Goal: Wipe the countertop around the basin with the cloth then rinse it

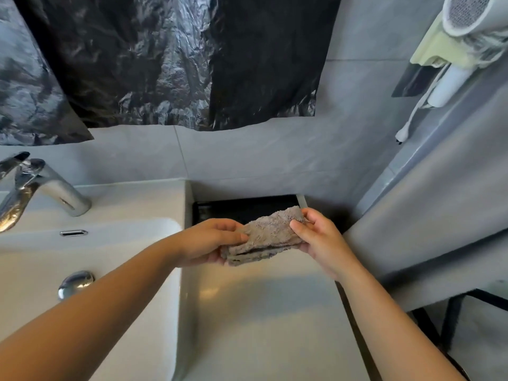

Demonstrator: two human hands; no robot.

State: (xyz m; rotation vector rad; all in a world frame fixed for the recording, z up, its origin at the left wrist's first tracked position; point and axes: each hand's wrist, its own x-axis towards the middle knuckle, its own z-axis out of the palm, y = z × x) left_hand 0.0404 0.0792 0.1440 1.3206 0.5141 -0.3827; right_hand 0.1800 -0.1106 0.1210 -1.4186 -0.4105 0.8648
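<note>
A folded grey fluffy cloth (268, 236) hangs in the air between both hands, above the pale countertop (264, 320) to the right of the basin. My left hand (211, 240) grips its left end, thumb on top and fingers underneath. My right hand (316, 237) pinches its right end. The white basin (90, 259) lies at the left, with a chrome drain plug (75, 283) in its bottom and a chrome tap (35, 185) at its back rim.
A dark recessed tray (247, 209) sits at the back of the countertop against the grey tiled wall. Black plastic sheeting (165, 59) hangs above. A hair dryer (467, 20) in a holder is mounted upper right. A grey wall panel (428, 215) bounds the counter's right side.
</note>
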